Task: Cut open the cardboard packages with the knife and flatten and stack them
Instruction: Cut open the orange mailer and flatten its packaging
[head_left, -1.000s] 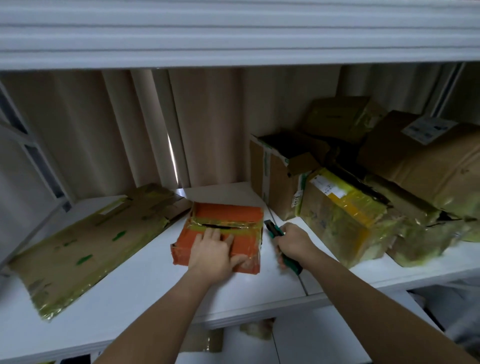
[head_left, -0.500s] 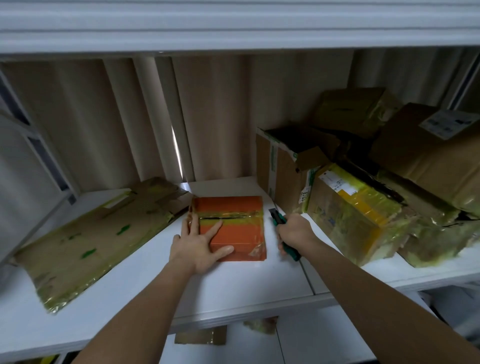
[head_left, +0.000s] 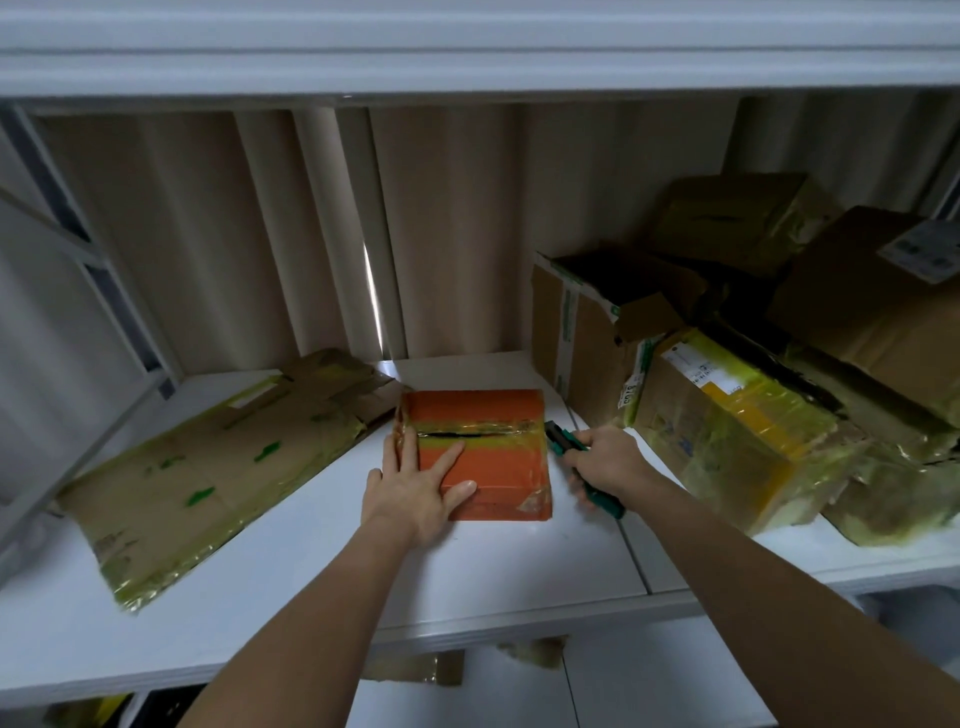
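Step in hand, by the look of it: cutting open the orange box (head_left: 480, 452), which lies flat on the white shelf (head_left: 270, 613), centre, between the flat cardboard (head_left: 208, 467) at left and the pile of boxes (head_left: 753, 395) at right. A dark slit is already seen along the taped seam across the top, so the top cut seems made or nearly so; side tape and flattening are judged still to be done. One flattened piece is laid out so far vs. several boxes untouched at right, so the task is probably early on.

Next move, as a judgement: the blade is to be brought to the right edge of the box & drawn along the remaining tape, w/ the box held firm so it isn't dragged across the smooth shelf. Fingers are best kept off the cut line.

Left hand (head_left: 415, 486): open, fingers straight & spread, pressed flat on the near-left part of the box; thumb is laid along the top near the front edge, outer fingers reach past the left side.

Right hand (head_left: 605, 465): fingers curled tight round the green knife (head_left: 563, 439), just beside the box's right edge. Tip is pointed toward the seam end; whether it touches the box can't be told.
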